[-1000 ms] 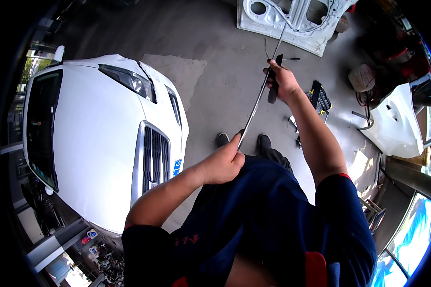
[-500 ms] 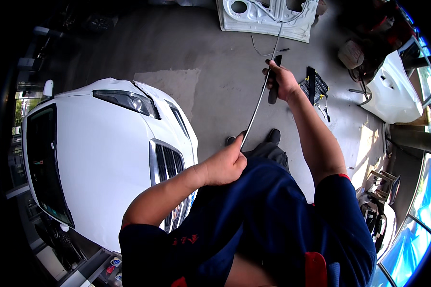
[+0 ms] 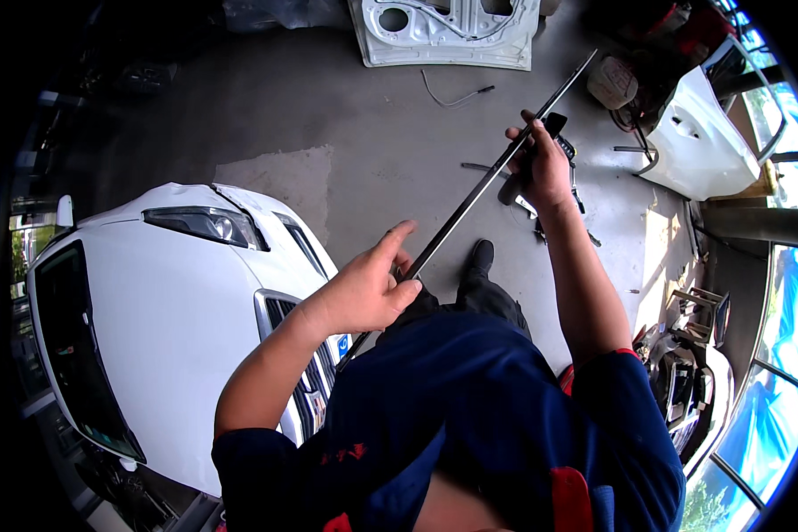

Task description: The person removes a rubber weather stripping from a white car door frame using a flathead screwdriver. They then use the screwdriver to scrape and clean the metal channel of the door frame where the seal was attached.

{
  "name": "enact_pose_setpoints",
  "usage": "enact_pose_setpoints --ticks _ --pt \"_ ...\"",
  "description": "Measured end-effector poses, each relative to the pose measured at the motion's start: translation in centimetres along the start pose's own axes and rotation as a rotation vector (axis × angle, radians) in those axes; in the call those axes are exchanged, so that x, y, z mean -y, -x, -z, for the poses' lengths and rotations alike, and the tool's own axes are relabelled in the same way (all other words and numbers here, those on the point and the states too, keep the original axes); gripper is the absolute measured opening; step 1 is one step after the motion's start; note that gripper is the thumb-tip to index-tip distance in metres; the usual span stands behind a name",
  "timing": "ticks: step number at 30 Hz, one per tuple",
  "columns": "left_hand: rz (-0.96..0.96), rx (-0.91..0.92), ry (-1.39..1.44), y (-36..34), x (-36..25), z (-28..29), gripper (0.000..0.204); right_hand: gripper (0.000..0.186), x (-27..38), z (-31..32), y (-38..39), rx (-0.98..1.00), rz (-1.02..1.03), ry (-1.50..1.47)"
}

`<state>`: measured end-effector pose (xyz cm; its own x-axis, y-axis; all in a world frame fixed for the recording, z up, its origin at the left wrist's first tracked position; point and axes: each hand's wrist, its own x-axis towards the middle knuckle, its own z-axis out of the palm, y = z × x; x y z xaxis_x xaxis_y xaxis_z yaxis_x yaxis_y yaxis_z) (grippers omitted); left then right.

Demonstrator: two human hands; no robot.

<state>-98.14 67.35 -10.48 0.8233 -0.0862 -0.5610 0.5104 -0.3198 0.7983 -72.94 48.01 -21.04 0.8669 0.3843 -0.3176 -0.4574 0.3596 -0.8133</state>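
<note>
The right hand (image 3: pixel 543 168) gripped a long, thin, dark metallic strip (image 3: pixel 466 206) slanting from far right to near left. The left hand (image 3: pixel 359 288) extended one finger; whether its other fingers gripped was unclear.

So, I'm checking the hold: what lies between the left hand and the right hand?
In the head view, a stretch of the slender metal rod lies between the left hand and right hand, with grey floor behind.

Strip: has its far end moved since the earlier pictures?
Yes, rightward: the strip earlier overlapped the topmost door panel in view; its far end now shows right of that panel.
</note>
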Motion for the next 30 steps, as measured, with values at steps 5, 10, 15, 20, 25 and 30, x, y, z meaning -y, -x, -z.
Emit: enact_pose_setpoints --ticks 5,10,15,20,25,30 --pt "-0.209 0.103 0.073 -5.9 -2.4 -3.5 0.066 0.023 4.6 8.7 -5.2 -0.206 0.056 -0.003" --pt "-0.238 0.033 -0.127 -8.4 -3.7 -4.7 0.057 0.021 9.4 12.2 -6.0 -0.213 0.144 -0.072" --pt "-0.05 0.207 -0.187 -8.3 -5.7 -3.7 0.059 0.022 9.5 11.7 -3.2 -0.19 0.213 -0.174" --pt "-0.117 0.212 0.287 -10.5 -7.4 -5.3 0.075 0.023 8.3 9.2 1.0 -0.076 0.144 -0.201" --pt "-0.205 0.202 0.372 -15.4 -12.4 -8.5 0.074 0.045 9.8 8.8 4.3 0.027 0.048 -0.22" --pt "-0.501 0.18 0.053 -19.6 -14.5 -10.1 0.071 0.054 10.4 10.2 4.4 -0.049 0.122 -0.226"
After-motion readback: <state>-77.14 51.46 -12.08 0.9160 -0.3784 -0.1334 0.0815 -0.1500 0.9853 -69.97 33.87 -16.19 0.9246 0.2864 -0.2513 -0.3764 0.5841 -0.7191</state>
